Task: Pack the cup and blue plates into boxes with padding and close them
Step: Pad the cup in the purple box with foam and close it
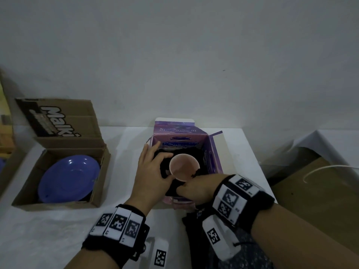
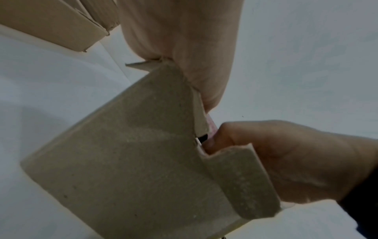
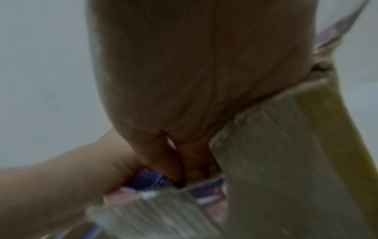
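A pink cup (image 1: 184, 169) stands upright inside the open purple box (image 1: 212, 152) at the table's middle, with black padding (image 1: 199, 153) around it. My left hand (image 1: 165, 167) reaches in from the left, its fingers curled on the padding and its thumb beside the cup. My right hand (image 1: 191, 184) is at the near wall, thumb on the padding and fingers tucked down into the box, tips hidden. In the left wrist view the right hand (image 2: 266, 153) curls over the box's grey flap (image 2: 132, 161). Blue plates (image 1: 70, 175) lie in the open brown box (image 1: 58, 205) at the left.
The white table (image 1: 58, 239) runs to a wall behind. More black material (image 1: 194, 239) lies at the near edge under my right wrist. A brown board (image 1: 310, 200) with a white wire (image 1: 326, 167) sits off the table's right edge.
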`<state>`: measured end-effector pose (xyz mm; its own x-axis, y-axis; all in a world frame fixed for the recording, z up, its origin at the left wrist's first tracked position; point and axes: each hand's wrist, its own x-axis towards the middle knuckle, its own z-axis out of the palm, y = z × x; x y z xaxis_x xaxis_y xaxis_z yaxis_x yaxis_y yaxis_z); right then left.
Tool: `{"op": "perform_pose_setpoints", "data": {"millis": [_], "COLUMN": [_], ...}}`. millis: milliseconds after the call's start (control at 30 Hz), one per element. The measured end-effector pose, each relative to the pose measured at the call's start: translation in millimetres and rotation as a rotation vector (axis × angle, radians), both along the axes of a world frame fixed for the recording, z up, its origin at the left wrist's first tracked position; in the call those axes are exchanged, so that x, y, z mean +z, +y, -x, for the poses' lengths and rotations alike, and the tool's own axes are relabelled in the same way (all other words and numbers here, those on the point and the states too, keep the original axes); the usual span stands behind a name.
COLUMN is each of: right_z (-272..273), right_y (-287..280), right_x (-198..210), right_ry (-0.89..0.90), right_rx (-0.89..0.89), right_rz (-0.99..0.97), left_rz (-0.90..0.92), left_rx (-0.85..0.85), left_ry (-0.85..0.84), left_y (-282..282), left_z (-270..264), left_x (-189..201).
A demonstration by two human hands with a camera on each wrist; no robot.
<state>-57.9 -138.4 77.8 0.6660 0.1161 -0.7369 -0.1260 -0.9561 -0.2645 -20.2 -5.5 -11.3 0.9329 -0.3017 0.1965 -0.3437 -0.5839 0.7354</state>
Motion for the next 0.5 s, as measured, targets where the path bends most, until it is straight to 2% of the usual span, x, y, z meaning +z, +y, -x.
{"op": "perform_pose_setpoints", "data": {"millis": [167,300,400,500], "right_z": [-14,-3,-3,-11], "right_y": [-15,-14,-15,-12], "right_x": [9,-16,-37,-24], "right_ry": [-0.139,-0.011,-0.009,0.012], "right_rx": [0.17,0.342,0.292,0.151], "right_rz": [0.233,0.362,0.386,0.323], "left_rz": [-0.041,-0.06,-0.074,-0.048], "left_rx": [-0.013,-0.009,-0.01,0.0], "left_ry": [-0.022,0.002,0.014,0.017], "left_y": [0,-1,-1,0], "left_z": [-1,-1,-1,1], "left_x": [-3,0,1,1]}}
